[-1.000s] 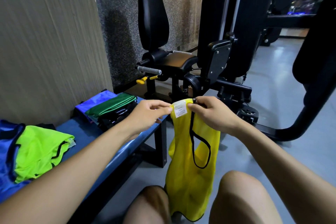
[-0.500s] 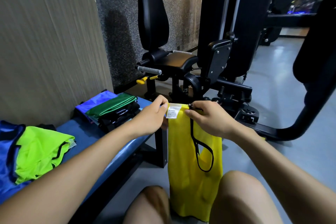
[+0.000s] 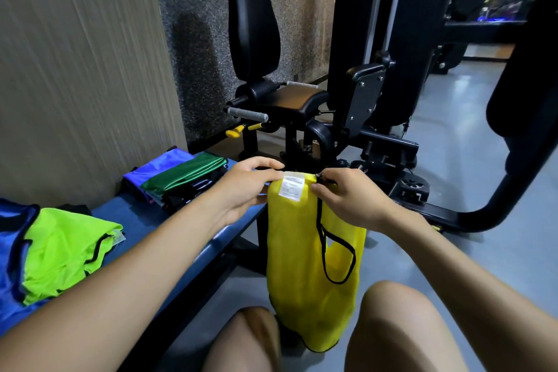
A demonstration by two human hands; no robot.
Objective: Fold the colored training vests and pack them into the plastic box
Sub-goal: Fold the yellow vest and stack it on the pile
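Head view — both hands (image 3: 247, 187) (image 3: 347, 199) pinch yellow vest (image 3: 305, 266) upright.

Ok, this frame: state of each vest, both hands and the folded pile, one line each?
yellow vest: unfolded, hanging from both hands between the knees, white label showing at the top.
left hand: pinches the vest's top edge.
right hand: pinches the top edge by the black trim.
neon green vest: loose, unfolded, lying on the bench.
blue vest: unfolded, beneath the green one.
folded pile: stacked, dark green on top.
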